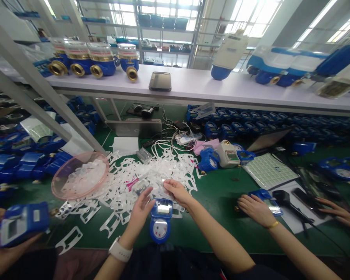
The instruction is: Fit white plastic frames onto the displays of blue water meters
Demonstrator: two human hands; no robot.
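Note:
A blue water meter [160, 223] with a display window and a round dial lies face up on the green bench, right in front of me. My left hand [140, 210] is beside its upper left edge, fingers apart and holding nothing. Just above the meter, my right hand [176, 191] is closed in a pinch. A pale sliver shows at its fingertips, but I cannot tell it from the white parts behind. Beyond both hands spreads a heap of thin white cut-out plates [119, 202] mixed with clear plastic pieces.
A pink basin [55, 186] of clear caps stands left. Co-workers' hands are on both sides: one pair holds a blue meter [25, 223], another hand [258, 210] rests on a meter at right. A scanner [288, 202], laptop [134, 127] and cables lie around. A shelf [186, 83] crosses above.

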